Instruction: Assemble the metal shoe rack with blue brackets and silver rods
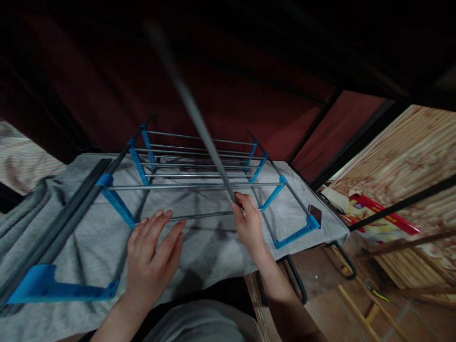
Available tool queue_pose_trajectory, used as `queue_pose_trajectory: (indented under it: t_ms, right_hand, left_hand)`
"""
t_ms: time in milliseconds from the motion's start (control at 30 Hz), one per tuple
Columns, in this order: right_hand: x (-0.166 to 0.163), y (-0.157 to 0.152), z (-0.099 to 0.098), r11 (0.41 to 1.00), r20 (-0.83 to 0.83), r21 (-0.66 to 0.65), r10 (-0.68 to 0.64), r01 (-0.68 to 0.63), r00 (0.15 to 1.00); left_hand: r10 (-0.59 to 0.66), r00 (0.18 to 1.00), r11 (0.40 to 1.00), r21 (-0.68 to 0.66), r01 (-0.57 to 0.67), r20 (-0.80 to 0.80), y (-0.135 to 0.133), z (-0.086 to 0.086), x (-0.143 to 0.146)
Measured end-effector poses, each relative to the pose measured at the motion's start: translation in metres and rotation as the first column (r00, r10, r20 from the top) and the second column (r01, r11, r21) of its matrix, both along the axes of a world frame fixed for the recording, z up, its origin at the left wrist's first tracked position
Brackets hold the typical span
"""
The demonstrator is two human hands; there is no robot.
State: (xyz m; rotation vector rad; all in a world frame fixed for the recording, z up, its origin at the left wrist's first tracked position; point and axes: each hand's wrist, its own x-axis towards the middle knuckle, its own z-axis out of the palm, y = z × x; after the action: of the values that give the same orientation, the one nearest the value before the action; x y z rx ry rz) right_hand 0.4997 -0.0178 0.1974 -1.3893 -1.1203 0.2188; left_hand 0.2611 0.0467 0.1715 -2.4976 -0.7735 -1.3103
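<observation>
A long grey metal rod (199,121) is gripped near its lower end by my right hand (247,221). It slants up and to the left, across the rack frame behind it. My left hand (151,249) has its fingers spread and holds nothing; it hovers at the near left part of the frame. The rack frame lies on the cloth, with blue plastic brackets (117,204) joined by thin grey crossbars (192,186). An end bracket (57,287) at the near left and another (297,232) at the right have no crossbar between them.
Several loose grey rods (60,223) lie along the left side. Grey cloth (210,249) covers the table. A phone (315,214) rests by the right bracket. Right of the table are a red and yellow package (377,216), wooden pieces (370,308) and a black metal leg (295,280).
</observation>
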Motion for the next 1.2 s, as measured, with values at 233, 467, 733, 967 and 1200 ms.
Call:
queue_pose_trajectory:
  t_ms: [233, 467, 733, 967, 1200]
  right_hand:
    - [-0.008, 0.006, 0.024, 0.978, -0.481, 0.201, 0.153, -0.061, 0.863]
    - [-0.024, 0.007, 0.011, 0.956, -0.691, 0.261, 0.28, -0.131, 0.666]
    - [-0.013, 0.015, -0.036, 0.987, -0.821, 0.157, 0.142, -0.022, 0.552]
    - [0.037, 0.007, -0.043, 0.988, -0.847, 0.106, 0.031, 0.111, 0.531]
    - [0.073, -0.008, -0.064, 0.975, -0.85, 0.095, -0.027, 0.203, 0.526]
  left_hand:
    - [-0.115, 0.993, 0.965, -0.24, 0.103, -0.033, 0.001, -0.032, 0.017]
    - [-0.094, 0.986, 0.946, -0.321, 0.046, -0.136, 0.001, -0.083, 0.027]
    - [0.118, 0.932, 0.898, -0.364, -0.248, -0.343, 0.024, -0.084, 0.001]
    - [0.166, 0.919, 0.92, -0.28, -0.275, -0.359, 0.052, -0.084, -0.012]
    - [0.184, 0.903, 0.903, -0.296, -0.311, -0.388, 0.08, -0.115, -0.041]
